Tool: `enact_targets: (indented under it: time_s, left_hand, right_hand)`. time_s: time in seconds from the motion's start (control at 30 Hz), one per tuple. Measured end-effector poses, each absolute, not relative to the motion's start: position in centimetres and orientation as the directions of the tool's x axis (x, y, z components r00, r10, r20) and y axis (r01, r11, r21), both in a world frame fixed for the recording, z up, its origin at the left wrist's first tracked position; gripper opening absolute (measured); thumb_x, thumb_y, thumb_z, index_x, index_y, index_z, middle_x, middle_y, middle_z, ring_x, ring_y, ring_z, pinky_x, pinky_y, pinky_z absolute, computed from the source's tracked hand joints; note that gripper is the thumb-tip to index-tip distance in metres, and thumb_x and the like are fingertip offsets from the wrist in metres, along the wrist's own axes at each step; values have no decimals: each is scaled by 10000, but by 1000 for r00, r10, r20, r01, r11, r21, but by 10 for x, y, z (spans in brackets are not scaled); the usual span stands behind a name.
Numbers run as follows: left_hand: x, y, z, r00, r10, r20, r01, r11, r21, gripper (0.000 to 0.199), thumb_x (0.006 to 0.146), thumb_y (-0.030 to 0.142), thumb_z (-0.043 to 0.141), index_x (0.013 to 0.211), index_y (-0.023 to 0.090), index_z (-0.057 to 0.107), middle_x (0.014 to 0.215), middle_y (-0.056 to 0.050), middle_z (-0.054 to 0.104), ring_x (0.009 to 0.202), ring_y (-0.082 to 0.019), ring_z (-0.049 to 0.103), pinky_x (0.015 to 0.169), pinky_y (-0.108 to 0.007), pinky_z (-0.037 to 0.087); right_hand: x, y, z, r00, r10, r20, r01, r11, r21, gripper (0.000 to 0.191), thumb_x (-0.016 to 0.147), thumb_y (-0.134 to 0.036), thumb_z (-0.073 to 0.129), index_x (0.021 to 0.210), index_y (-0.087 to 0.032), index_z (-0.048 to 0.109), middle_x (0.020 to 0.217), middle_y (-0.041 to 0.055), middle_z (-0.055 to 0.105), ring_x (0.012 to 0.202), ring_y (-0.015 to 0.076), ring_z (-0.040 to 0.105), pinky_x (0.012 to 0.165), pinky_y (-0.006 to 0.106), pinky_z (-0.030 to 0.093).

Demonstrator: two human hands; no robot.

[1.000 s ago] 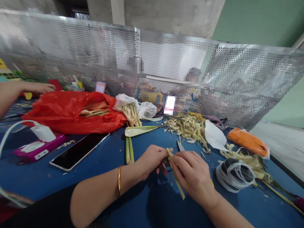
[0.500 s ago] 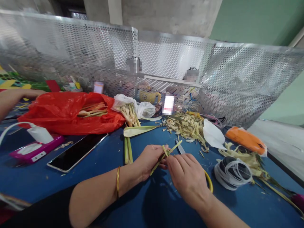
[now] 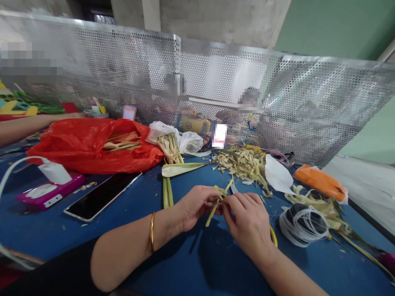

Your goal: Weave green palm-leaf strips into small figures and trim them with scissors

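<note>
Green strips [image 3: 212, 214] cross, pinched by the left hand [image 3: 197, 204] and right hand [image 3: 249, 216], with plant shreds [image 3: 240, 164] at their one o'clock.

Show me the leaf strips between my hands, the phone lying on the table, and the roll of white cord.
Leaf strips [image 3: 212, 213]: head view, on the strip slanting downward.
Phone [image 3: 103, 196]: head view, middle of its dark screen.
Roll of white cord [image 3: 304, 226]: head view, middle of the roll.
</note>
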State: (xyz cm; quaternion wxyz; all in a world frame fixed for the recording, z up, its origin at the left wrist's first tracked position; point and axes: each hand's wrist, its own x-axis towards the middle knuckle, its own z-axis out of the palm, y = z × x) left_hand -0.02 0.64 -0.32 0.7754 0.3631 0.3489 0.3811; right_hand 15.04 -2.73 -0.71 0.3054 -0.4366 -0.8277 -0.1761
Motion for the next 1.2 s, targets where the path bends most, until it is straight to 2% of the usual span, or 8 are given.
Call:
enact_targets:
  time_s: [0.27, 0.5, 0.57, 0.67, 0.77, 0.83, 1.03, 1.2]
  left_hand:
    - [2, 6, -11, 462, 859, -220, -378, 415, 828, 152, 617, 201, 746, 706, 104, 669, 661, -22, 628, 588, -92, 553, 584, -201, 418]
    - [4, 3, -12, 495, 835, -243, -296, 424, 856, 156, 616, 206, 726, 731, 110, 681, 661, -26, 636, 597, -103, 573, 558, -189, 400]
    - [4, 2, -11, 490, 846, -210, -289, 384, 877, 167, 624, 201, 724, 759, 105, 699, 690, -35, 652, 609, -92, 571, 573, -180, 403]
    - [3, 3, -8, 433, 879, -200, -270, 338, 902, 174, 648, 205, 713, 793, 107, 715, 719, -48, 674, 622, -97, 588, 626, -199, 439]
    - [2, 4, -6, 400, 883, -247, -246, 363, 899, 207, 688, 212, 689, 876, 132, 721, 764, -58, 699, 646, -121, 627, 675, -243, 478]
    - [2, 5, -6, 391, 883, -261, -231, 369, 900, 227, 706, 218, 683, 916, 139, 718, 779, -63, 706, 650, -127, 636, 680, -255, 489]
    - [3, 4, -5, 333, 905, -264, -221, 347, 911, 226, 653, 173, 734, 871, 124, 696, 705, -41, 683, 582, -114, 607, 602, -230, 469]
    - [-1, 12, -4, 225, 925, -308, -327, 369, 870, 175, 673, 147, 701, 843, 123, 662, 633, -12, 642, 511, -81, 553, 490, -185, 370]
  right_hand:
    - [147, -28, -6, -638, 556, 532, 725, 667, 172, 162, 893, -144, 476, 968, -177, 615, 894, 58, 599, 790, 194, 490, 801, 350, 347]
    - [144, -29, -8, -741, 509, 438, 646, 719, 257, 110, 878, -124, 508, 867, -178, 603, 874, 53, 594, 834, 195, 511, 926, 381, 332]
    - [145, -29, -8, -669, 549, 502, 682, 721, 120, 135, 890, -131, 480, 856, -183, 600, 846, 49, 594, 823, 195, 517, 887, 378, 354]
    - [148, -25, -9, -350, 726, 592, 716, 615, -331, 163, 901, -189, 465, 797, -189, 591, 828, 46, 597, 806, 186, 539, 765, 324, 399]
    - [151, -18, -11, -36, 908, 417, 544, 368, -754, 167, 850, -277, 532, 728, -184, 596, 755, 31, 608, 716, 167, 553, 661, 276, 416]
    - [152, -14, -13, 31, 976, 218, 384, 189, -904, 184, 792, -336, 587, 706, -174, 605, 674, 14, 605, 635, 153, 537, 604, 264, 412]
    - [152, -8, -17, 26, 998, -51, 134, -54, -990, 256, 716, -409, 651, 698, -170, 562, 547, -22, 570, 483, 117, 499, 462, 228, 366]
    - [158, -8, -11, 12, 990, 138, 255, 130, -958, 189, 808, -374, 580, 860, -206, 510, 671, 6, 644, 548, 163, 605, 504, 270, 477]
